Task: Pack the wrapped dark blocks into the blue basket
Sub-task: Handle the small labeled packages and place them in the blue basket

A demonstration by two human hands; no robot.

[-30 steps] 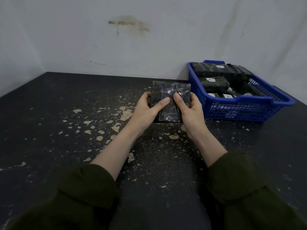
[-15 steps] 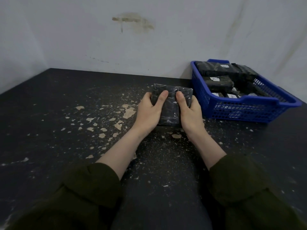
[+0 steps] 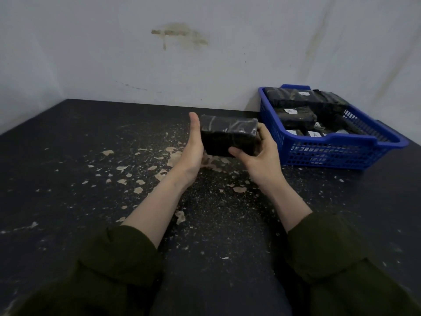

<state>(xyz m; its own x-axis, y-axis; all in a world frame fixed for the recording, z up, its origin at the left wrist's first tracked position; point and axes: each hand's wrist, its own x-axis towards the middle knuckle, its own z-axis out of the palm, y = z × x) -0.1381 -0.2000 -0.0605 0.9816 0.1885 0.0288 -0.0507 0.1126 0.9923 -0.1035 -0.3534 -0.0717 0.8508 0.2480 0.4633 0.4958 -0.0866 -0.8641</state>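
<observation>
Black table [image 3: 91,160], wrapped block [image 3: 227,136] between flat left hand [image 3: 193,148], gripping right hand [image 3: 260,157]

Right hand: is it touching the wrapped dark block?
Touching. Head view: the right hand grips the wrapped dark block, thumb on its front, fingers curled round its end.

Dim, soft, slightly blurred; wide-angle bending at edges.

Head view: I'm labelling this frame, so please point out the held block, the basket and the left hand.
block [image 3: 227,136], head view, on its wrapped front face.
basket [image 3: 330,153], head view, on its front mesh wall.
left hand [image 3: 193,145], head view, on the middle of the hand, below the thumb.
</observation>
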